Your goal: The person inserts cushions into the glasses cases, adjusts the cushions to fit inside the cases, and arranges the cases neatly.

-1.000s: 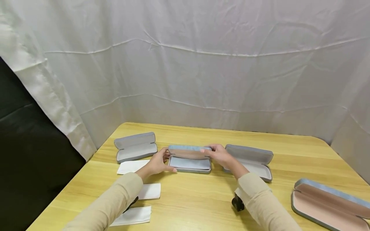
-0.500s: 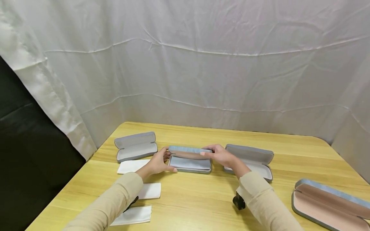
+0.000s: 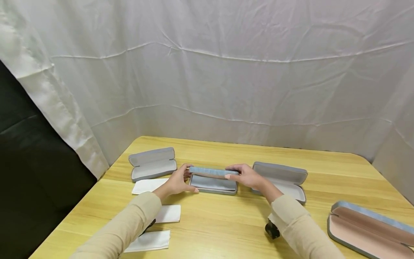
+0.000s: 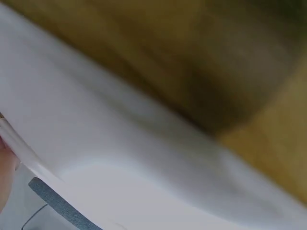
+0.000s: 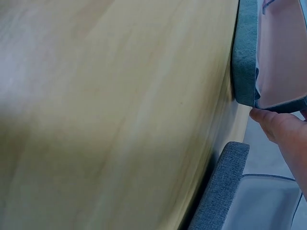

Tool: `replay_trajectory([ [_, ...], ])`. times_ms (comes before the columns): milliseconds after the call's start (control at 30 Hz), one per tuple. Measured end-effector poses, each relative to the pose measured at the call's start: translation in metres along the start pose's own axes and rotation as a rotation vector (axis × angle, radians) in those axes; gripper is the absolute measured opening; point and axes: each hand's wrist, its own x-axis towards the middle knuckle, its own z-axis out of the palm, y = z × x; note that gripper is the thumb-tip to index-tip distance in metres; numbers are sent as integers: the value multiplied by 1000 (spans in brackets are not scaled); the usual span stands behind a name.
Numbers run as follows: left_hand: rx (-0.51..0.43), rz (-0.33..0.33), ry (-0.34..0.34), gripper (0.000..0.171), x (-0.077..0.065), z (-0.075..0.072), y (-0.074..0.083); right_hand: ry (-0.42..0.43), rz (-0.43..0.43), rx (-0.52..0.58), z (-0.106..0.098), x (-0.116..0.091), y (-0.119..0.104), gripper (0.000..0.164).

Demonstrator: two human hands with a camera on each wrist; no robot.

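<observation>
A light-blue glasses case (image 3: pixel 207 171) with a folded grey-blue cloth (image 3: pixel 213 182) inside lies at mid-table, its lid partly lowered. My left hand (image 3: pixel 176 182) holds its left end, thumb at the front corner and fingers behind. At the lid's right end, my right hand (image 3: pixel 248 176) pinches the edge, thumb in front. The right wrist view shows the case's pink lining (image 5: pixel 283 57) above my thumb. Only a sliver of my left hand (image 4: pixel 5 175) shows in the left wrist view, beside a large blurred white surface (image 4: pixel 120 139).
Open grey glasses cases stand at left (image 3: pixel 153 165) and right (image 3: pixel 279 178). An open blue case with pink lining (image 3: pixel 365 230) lies at the near right. White folded cloths (image 3: pixel 150 185), (image 3: pixel 168 214), (image 3: pixel 148 241) lie at left. A pale curtain (image 3: pixel 207 79) hangs behind the table.
The middle case's lid has tilted forward and down under my right hand, covering more of the cloth. My left hand stays at the left end.
</observation>
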Motion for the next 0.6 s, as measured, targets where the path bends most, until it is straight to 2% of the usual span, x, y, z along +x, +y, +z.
replay_trajectory([
  [600, -1, 1, -10, 85, -1, -1, 3, -26, -23, -58, 2, -2, -2, 58],
])
